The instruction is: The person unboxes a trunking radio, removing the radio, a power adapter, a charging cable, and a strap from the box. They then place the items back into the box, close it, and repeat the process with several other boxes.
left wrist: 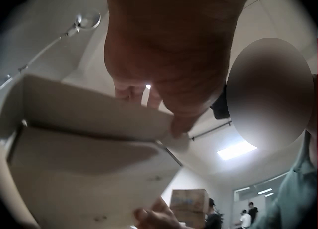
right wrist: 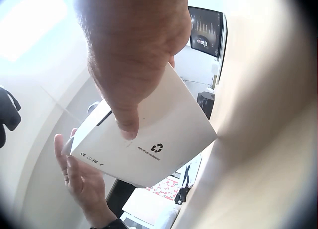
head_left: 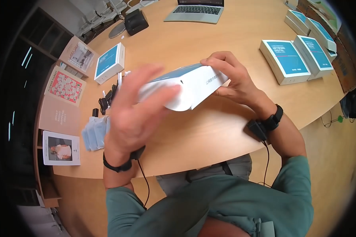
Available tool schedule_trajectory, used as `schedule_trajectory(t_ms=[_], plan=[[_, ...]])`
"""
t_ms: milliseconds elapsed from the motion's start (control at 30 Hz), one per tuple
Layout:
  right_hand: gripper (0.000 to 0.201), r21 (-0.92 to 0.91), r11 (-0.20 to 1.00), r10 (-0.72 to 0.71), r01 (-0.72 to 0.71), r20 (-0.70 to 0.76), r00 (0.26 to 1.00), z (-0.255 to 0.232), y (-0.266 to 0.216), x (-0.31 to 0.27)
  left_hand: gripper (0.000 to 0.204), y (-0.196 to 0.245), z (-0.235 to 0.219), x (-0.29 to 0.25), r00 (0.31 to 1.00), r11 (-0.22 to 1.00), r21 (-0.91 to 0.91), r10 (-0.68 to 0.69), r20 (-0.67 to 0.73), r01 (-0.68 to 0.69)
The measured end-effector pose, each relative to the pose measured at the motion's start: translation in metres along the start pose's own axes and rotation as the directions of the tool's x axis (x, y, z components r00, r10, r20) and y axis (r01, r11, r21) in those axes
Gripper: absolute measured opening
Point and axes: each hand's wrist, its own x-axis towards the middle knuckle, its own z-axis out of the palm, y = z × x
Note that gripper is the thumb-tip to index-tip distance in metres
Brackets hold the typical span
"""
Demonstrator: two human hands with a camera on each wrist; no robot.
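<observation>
Above the near part of the table, a white box with a blue top (head_left: 209, 81) is tilted in the air. My right hand (head_left: 239, 81) grips its right end, the thumb (right wrist: 130, 127) pressed against the white face with the recycling mark. A rounded white flap (head_left: 180, 100) sticks out at the left end. My left hand (head_left: 132, 112), blurred, is at that end with its fingers spread out around the flap. In the left wrist view the box (left wrist: 89, 164) shows pale panels, and the left thumb (left wrist: 183, 126) is right at a corner.
Another blue-topped box (head_left: 110, 63) lies to the left, near black cables (head_left: 103, 103) and pale plastic packets (head_left: 95, 133). Several similar boxes (head_left: 286, 59) are at the right. A laptop (head_left: 195, 12) stands at the back. Books (head_left: 63, 85) line the left edge.
</observation>
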Motion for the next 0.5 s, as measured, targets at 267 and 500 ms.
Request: schedule_trajectory(t_ms=[267, 500], plan=[[0.073, -0.037, 0.998, -0.045, 0.045, 0.003, 0.999, 0.000, 0.000, 0.000, 0.024, -0.001, 0.010, -0.008, 0.994, 0.995, -0.017, 0.099, -0.052, -0.100], [0.075, -0.045, 0.999, -0.008, 0.006, -0.041, 0.999, 0.000, -0.008, 0.001, 0.029, 0.007, 0.021, -0.006, 0.977, 0.944, 0.255, 0.213, 0.012, -0.209]])
